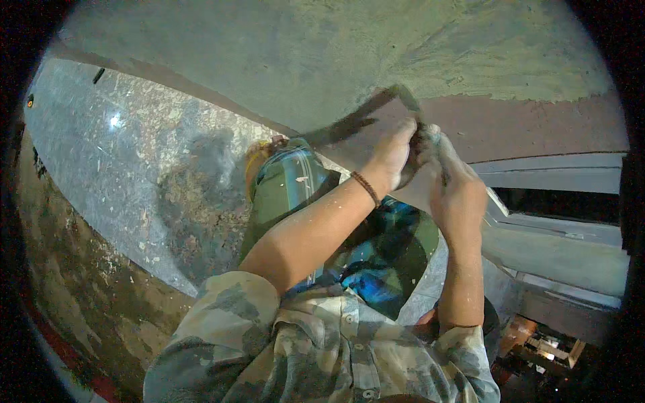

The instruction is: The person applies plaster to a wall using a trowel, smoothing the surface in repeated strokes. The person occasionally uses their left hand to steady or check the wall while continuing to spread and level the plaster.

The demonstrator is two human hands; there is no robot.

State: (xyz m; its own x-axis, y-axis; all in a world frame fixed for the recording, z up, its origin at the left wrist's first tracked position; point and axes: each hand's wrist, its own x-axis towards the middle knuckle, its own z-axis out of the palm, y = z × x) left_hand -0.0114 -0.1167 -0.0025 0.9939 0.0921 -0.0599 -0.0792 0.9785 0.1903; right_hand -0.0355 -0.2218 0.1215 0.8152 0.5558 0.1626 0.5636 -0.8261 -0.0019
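My left hand [398, 153], with a dark beaded bracelet [365, 189] at its wrist, is raised close to the wall with its fingers bent. Beside it is my right hand [458, 181], its fingers curled, slightly blurred and dusted pale. Both hands meet in front of my knees, around something dark that I cannot make out. Just beyond them rises the wall [336, 64], coated in uneven grey-green plaster above a mauve band [531, 124]. A dark angular patch, perhaps a shadow, falls on the wall near my fingertips.
Grey floor [101, 161] with pale splatters runs along the wall's foot on the left. A pale frame [557, 164] with a dark gap lies at the right. My bent knee [289, 178] in green and blue cloth is near the wall. Lit clutter [547, 349] shows at lower right.
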